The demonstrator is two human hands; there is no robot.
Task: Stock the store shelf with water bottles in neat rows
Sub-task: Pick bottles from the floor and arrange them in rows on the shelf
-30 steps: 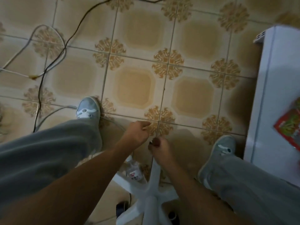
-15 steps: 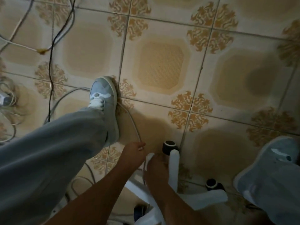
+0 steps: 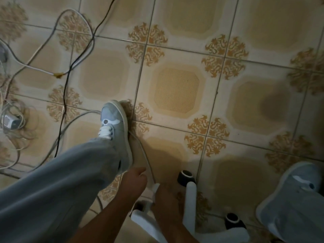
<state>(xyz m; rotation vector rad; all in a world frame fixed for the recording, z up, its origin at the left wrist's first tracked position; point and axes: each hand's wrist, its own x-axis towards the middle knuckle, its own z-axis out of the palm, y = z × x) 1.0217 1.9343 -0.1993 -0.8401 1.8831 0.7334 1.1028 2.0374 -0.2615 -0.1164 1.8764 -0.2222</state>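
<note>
Left hand [image 3: 134,181]: low over the floor [image 3: 175,88], fingers curled; whether its grip holds the thin cord [image 3: 142,151] beside it cannot be told
Right hand [image 3: 164,197]: by the white chair base [image 3: 190,204]; grip cannot be told
Bottles, shelf: neither in view
Progress: no stocking visible; judged barely begun; fetching, placing and aligning bottles all remain

Beige floral-patterned floor tiles [image 3: 175,90], grey-blue shoe [image 3: 114,118]
</note>
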